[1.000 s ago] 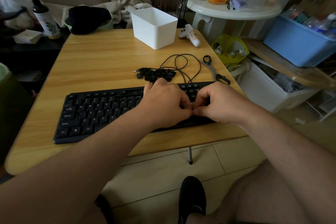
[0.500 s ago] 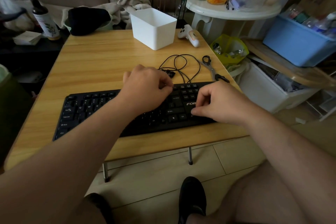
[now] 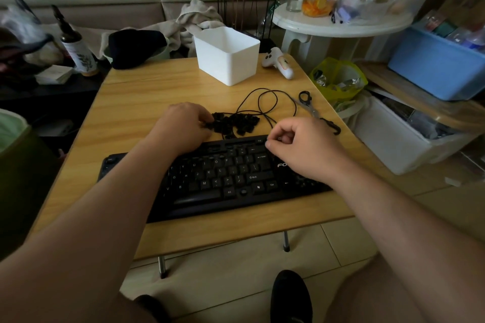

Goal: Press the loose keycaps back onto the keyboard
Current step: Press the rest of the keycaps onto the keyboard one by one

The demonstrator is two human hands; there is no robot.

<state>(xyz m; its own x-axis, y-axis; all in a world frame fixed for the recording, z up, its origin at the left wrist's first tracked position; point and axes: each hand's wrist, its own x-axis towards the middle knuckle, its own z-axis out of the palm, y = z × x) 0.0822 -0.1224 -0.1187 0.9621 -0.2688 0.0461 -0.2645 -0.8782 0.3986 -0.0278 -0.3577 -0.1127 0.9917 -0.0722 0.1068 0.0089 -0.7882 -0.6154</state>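
A black keyboard [image 3: 231,178] lies across the near part of the wooden tabletop [image 3: 136,102], its long side running left to right and its right end close to the tabletop's right edge. Just behind the keyboard, touching or nearly touching its far edge, sits a heap of loose black keycaps [image 3: 233,122].

The left hand [image 3: 183,126] reaches over the keyboard's far edge to the left side of that heap. Its fingers [image 3: 206,119] are curled down into the keycaps and touch them; whether they have one pinched cannot be told, since the fingertips are hidden among the dark caps. The left forearm crosses the left half of the keyboard and hides those keys.

The right hand [image 3: 299,147] is over the keyboard's far right corner, fingers curled in loosely toward the palm with the thumb lying against the forefinger. Nothing can be seen held in it, though a small cap would be hidden.

A thin black cable [image 3: 262,98] loops on the tabletop behind the keycaps and trails through the heap. A pair of scissors [image 3: 312,107] lies behind the keyboard's right end, near the tabletop's right edge. Farther behind the keyboard stands a white plastic bin [image 3: 228,57], and right of the bin lies a white game controller [image 3: 279,63].
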